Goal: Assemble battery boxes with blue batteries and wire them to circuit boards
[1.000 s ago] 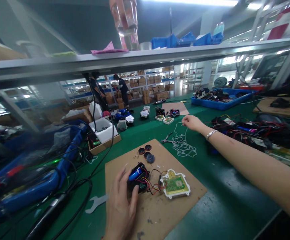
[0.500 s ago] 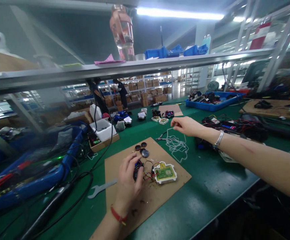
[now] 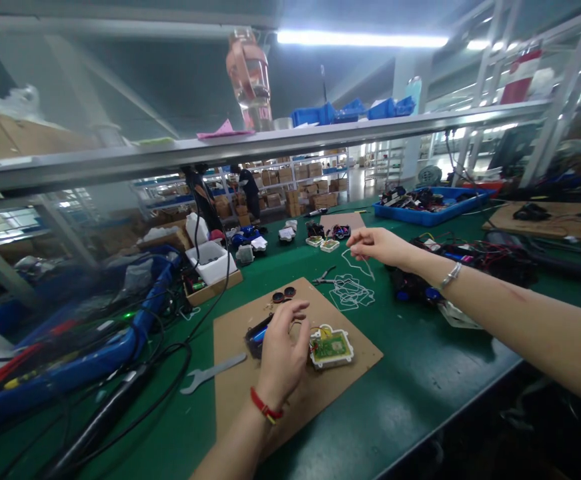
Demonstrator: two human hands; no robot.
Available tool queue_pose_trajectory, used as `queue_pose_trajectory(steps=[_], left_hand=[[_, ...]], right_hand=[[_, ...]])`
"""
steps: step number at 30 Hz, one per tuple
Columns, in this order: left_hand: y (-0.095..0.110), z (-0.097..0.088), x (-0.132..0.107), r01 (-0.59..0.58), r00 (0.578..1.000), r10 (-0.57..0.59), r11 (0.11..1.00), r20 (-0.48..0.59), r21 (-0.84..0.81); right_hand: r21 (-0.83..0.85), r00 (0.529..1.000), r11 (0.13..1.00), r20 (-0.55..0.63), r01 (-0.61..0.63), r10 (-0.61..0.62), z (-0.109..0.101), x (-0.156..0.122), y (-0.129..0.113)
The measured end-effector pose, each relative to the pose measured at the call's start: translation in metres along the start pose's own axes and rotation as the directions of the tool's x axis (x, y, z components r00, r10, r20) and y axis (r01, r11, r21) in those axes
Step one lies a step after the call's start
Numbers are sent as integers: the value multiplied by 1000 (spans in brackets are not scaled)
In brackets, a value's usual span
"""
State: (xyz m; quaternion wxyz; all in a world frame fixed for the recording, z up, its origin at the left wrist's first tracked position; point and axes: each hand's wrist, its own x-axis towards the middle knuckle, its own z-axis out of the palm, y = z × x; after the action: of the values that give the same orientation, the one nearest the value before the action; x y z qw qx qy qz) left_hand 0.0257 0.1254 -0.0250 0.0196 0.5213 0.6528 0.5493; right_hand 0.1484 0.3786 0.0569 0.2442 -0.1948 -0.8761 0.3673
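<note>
My left hand (image 3: 284,350) is over the cardboard sheet (image 3: 235,417), thumb and bent fingers apart, with no held object visible. Beside it lies a blue and black battery pack (image 3: 256,337), partly covered by the hand. To its right is a white-rimmed case with a green circuit board (image 3: 331,348), thin wires running from it under the hand. Two small round black speakers (image 3: 284,294) rest at the sheet's far corner. My right hand (image 3: 374,245) is closed in a pinch on a white cord (image 3: 357,265), held above a loose tangle of white cord (image 3: 351,292).
Pliers (image 3: 324,277) lie by the tangle, and an open-end wrench (image 3: 213,373) overlaps the cardboard's left edge. Blue bins (image 3: 140,327) and black cables stand at left. At right are a wire heap (image 3: 463,257) and a blue tray (image 3: 433,212). A shelf (image 3: 300,137) crosses overhead.
My left hand has shifted right and up, uncovering the blue battery pack and hiding the speaker that lay near its fingertips. My right hand has moved slightly right, still pinching the cord.
</note>
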Motion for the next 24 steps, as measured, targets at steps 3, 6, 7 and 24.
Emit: queue_pose_trajectory(steps=[3, 6, 7, 24], left_hand=[[8, 10, 11, 58, 998, -56, 991, 16, -124], [17, 15, 22, 97, 995, -90, 963, 39, -253], [21, 15, 26, 109, 994, -99, 951, 49, -289], [47, -7, 24, 454, 888, -341, 760, 310, -464]], right_hand=[[147, 998, 989, 59, -32, 23, 7, -12, -12], [377, 989, 919, 129, -115, 71, 17, -25, -28], [435, 986, 890, 147, -140, 83, 22, -29, -34], [247, 983, 961, 102, 126, -155, 57, -71, -56]])
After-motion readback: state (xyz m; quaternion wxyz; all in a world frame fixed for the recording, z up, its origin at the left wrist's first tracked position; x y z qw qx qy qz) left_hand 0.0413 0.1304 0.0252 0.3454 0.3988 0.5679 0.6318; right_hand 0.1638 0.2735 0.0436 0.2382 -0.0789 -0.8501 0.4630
